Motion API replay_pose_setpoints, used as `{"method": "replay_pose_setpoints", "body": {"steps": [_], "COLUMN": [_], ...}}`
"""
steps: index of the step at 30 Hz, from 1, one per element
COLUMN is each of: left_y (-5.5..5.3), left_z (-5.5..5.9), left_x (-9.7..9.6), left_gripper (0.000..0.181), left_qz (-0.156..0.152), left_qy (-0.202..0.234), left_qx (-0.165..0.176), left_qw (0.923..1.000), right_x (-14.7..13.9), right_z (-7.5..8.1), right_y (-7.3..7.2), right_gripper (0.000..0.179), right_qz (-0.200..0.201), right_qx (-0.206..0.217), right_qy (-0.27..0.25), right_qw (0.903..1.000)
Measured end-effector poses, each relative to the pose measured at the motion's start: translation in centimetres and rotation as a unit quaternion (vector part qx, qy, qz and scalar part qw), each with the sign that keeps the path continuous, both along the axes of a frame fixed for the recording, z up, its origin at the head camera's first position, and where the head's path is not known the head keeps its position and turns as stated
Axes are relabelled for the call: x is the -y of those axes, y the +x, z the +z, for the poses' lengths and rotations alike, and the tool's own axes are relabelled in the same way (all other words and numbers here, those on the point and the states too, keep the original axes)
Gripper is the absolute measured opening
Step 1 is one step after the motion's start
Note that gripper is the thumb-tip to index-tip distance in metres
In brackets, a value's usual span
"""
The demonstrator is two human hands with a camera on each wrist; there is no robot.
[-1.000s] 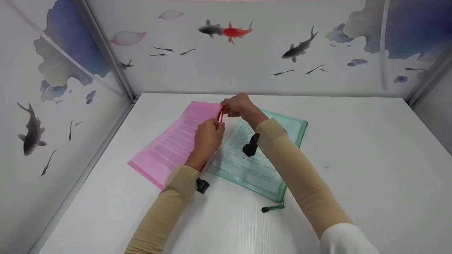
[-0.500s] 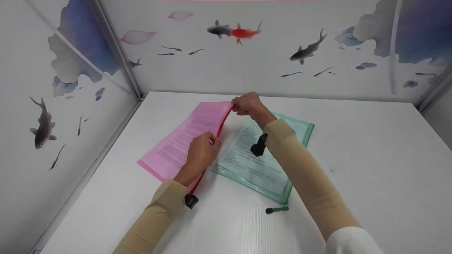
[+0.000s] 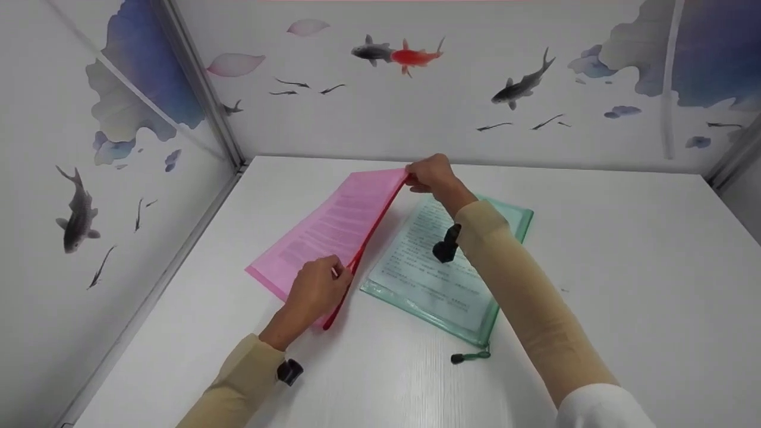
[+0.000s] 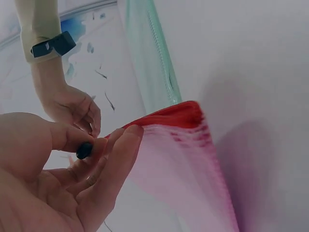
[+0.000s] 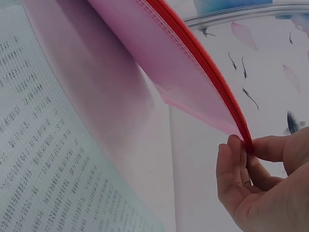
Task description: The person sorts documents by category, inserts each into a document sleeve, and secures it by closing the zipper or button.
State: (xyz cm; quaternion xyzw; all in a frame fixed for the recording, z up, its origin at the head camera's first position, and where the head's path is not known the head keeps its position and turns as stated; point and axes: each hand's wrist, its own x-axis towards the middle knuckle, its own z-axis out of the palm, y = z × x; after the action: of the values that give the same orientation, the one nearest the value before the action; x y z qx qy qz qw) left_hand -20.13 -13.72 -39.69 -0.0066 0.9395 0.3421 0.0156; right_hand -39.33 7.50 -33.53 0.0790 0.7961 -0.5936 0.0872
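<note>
A pink zip document pouch (image 3: 333, 217) with a red zipper edge (image 3: 380, 220) is held tilted, that edge raised off the table; printed text shows through it. My right hand (image 3: 433, 176) pinches the far corner of the zipper edge between thumb and fingers, plain in the right wrist view. Lower down the same edge, my left hand (image 3: 318, 285) pinches the zipper pull, whose black end (image 4: 84, 150) shows between thumb and fingers in the left wrist view. The zipper's near end (image 4: 190, 113) lies just beyond those fingers.
A green zip pouch (image 3: 425, 279) with printed pages lies flat to the right, partly under my right forearm. Its green pull cord with a black tip (image 3: 469, 356) hangs off the near corner. White walls (image 3: 416, 131) with painted fish border the white table (image 3: 624, 267).
My left hand has slid along the red zipper edge toward me, from near the right hand to the near end. My right hand stays at the far corner; the edge is now stretched straight.
</note>
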Motion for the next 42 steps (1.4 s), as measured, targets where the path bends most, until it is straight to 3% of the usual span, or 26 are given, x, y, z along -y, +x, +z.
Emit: {"method": "replay_pose_setpoints", "body": {"steps": [6,12,20,26,29,34,42], "left_y": [1.2,2.5,3.4,3.7,3.8,3.6,3.5], "left_z": [-0.3,-0.2,-0.1,-0.3,-0.4,-0.1,-0.3], "left_x": [1.3,2.8,4.7,5.2,5.5,5.6,5.1], "left_gripper": [0.015,0.015,0.009,0.007,0.01,0.01,0.007], "left_qz": [-0.014,-0.046,-0.114,-0.154,-0.168,-0.178,-0.182], "left_qy": [-0.027,-0.051,-0.095,-0.133,-0.148,-0.165,-0.164], "left_qx": [0.037,0.1,0.171,0.222,0.227,0.216,0.227], "left_qw": [0.9988,0.9927,0.9741,0.9537,0.9479,0.9458,0.9425], "right_x": [-0.5,-0.2,-0.8,-1.7,-2.0,-1.9,-0.7], "right_z": [0.0,0.4,0.5,0.2,0.0,-0.1,-0.9], "right_y": [0.0,-0.2,-0.3,-0.3,-0.3,-0.2,0.1], "right_gripper": [0.029,0.03,0.031,0.035,0.035,0.035,0.039], "right_qz": [-0.016,-0.013,-0.016,-0.03,-0.041,-0.049,-0.063], "right_qx": [-0.001,-0.015,-0.034,-0.051,-0.055,-0.061,-0.07], "right_qy": [0.01,0.005,-0.015,-0.022,-0.019,-0.012,-0.037], "right_qw": [0.9998,0.9998,0.9992,0.998,0.9974,0.9968,0.9948]}}
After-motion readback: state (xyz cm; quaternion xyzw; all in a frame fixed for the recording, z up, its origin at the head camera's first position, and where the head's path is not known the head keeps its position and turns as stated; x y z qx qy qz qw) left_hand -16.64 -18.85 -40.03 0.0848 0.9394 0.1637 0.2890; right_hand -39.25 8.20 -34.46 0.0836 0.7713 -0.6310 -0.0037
